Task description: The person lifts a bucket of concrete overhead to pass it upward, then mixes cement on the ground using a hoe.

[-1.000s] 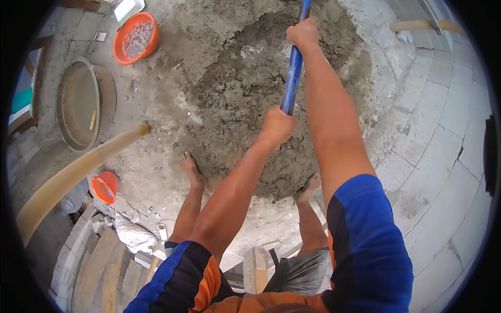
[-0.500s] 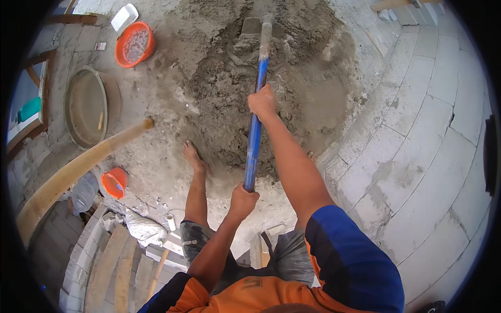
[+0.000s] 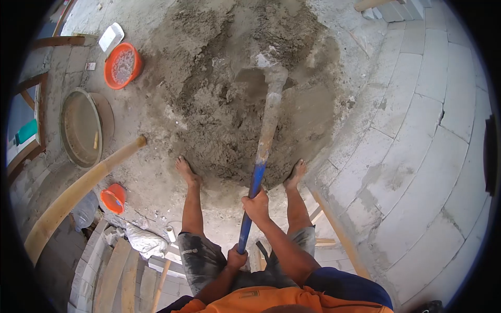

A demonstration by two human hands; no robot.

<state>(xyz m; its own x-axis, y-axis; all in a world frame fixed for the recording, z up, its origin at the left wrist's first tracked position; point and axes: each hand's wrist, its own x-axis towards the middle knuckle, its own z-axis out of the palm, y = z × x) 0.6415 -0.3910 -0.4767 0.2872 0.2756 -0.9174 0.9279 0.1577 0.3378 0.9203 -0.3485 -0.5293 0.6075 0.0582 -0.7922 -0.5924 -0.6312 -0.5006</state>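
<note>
A hoe with a blue-painted handle (image 3: 259,175) runs from my lap up into a pile of wet grey mortar (image 3: 209,120). My right hand (image 3: 255,206) is closed round the blue part, in front of my knees. Lower down, my left hand (image 3: 237,259) grips the handle near its end, close to my shorts. The hoe's blade (image 3: 251,82) lies in the mortar, caked with grey and partly buried. My bare feet stand at the near edge of the pile, one on each side of the handle.
An orange basin (image 3: 123,65) stands at the upper left beside a white foam tray (image 3: 111,37). Below are a large round tub (image 3: 107,117), a slanting wooden pole (image 3: 86,182) and a small orange bucket (image 3: 113,199). A pale block wall (image 3: 412,151) rises on the right.
Both hands have drawn the hoe back toward my body, and its blade has come nearer through the mortar. My right foot now shows fully beside the pile.
</note>
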